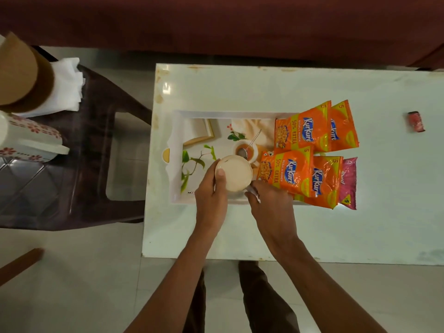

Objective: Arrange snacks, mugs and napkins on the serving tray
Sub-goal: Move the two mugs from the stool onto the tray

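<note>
Your left hand (211,188) wrapped round the white mug (236,173), thumb over its rim, your right hand (269,200) pinching the mug's handle, mug over the tray's (176,131) near middle, orange snack packets (300,135) overlapping at its right end, napkins (67,85) on the chair (101,104) to the left.

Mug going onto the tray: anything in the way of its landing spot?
Nothing visible does. Left hand and right hand hold the mug over a bare part of the tray; the snack packets lie close on its right, off that spot.
</note>
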The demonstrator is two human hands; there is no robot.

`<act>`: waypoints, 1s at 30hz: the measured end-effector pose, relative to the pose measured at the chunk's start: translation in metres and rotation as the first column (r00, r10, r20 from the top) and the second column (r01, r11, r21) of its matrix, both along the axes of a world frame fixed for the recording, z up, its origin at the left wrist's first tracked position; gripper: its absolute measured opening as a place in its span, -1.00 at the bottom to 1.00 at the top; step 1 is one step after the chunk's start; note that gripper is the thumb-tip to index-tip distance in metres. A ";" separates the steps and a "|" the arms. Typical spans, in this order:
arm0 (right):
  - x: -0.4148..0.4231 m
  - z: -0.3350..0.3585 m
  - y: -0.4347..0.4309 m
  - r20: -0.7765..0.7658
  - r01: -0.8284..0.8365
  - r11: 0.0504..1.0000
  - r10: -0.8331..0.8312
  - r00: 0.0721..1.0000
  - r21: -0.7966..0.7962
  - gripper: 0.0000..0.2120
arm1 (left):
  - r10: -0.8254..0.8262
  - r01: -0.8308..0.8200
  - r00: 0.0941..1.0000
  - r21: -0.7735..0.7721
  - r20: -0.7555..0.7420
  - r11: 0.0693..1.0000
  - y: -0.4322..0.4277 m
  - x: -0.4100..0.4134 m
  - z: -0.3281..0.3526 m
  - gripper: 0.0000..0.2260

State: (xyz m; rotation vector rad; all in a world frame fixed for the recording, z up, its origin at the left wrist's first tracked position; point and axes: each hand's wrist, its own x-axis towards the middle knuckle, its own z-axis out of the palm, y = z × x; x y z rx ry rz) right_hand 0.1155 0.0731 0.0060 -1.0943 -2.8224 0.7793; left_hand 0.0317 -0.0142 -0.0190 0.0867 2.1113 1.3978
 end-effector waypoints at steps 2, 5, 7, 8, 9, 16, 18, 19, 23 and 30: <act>0.001 -0.004 0.001 0.002 0.008 1.000 -0.008 1.000 0.017 -0.85 | 0.003 -0.003 1.000 0.003 0.017 1.000 0.000 0.003 -0.003 -0.65; 0.002 -0.010 0.002 0.012 0.013 1.000 -0.014 1.000 0.021 -0.85 | -0.001 0.001 1.000 0.002 0.019 1.000 0.000 0.005 -0.005 -0.65; 0.004 -0.012 0.002 0.015 0.018 1.000 -0.018 1.000 0.018 -0.84 | -0.001 0.001 1.000 0.009 0.015 1.000 -0.001 0.006 -0.007 -0.64; 0.004 -0.013 0.001 0.018 0.021 1.000 -0.021 1.000 0.011 -0.84 | 0.005 -0.005 1.000 0.011 0.016 1.000 -0.001 0.007 -0.008 -0.65; 0.004 -0.013 0.001 0.023 0.023 1.000 -0.023 0.999 0.004 -0.84 | 0.010 -0.011 1.000 0.013 0.019 1.000 -0.002 0.007 -0.008 -0.65; 0.004 -0.014 0.002 0.084 0.049 0.998 -0.045 0.995 -0.046 -0.78 | -0.030 0.027 0.998 0.045 0.051 0.999 -0.006 0.006 -0.010 -0.69; 0.003 -0.011 0.003 0.111 0.057 0.996 -0.048 0.993 -0.073 -0.78 | -0.052 0.047 0.995 0.060 0.085 0.997 -0.007 0.003 -0.011 -0.71; 0.002 -0.007 0.003 0.123 0.069 0.993 -0.056 0.991 -0.098 -0.77 | -0.062 0.055 0.992 0.069 0.111 0.996 -0.009 0.002 -0.010 -0.72; 0.005 0.017 0.001 0.184 0.103 0.990 -0.084 0.979 -0.096 -0.72 | -0.027 0.009 0.985 0.106 0.168 0.994 -0.026 -0.004 0.007 -0.60; -0.034 0.080 -0.024 0.088 0.114 0.976 -0.099 0.991 -0.184 -0.67 | 0.343 -0.337 0.939 0.171 -0.001 0.926 -0.139 -0.050 0.071 -0.59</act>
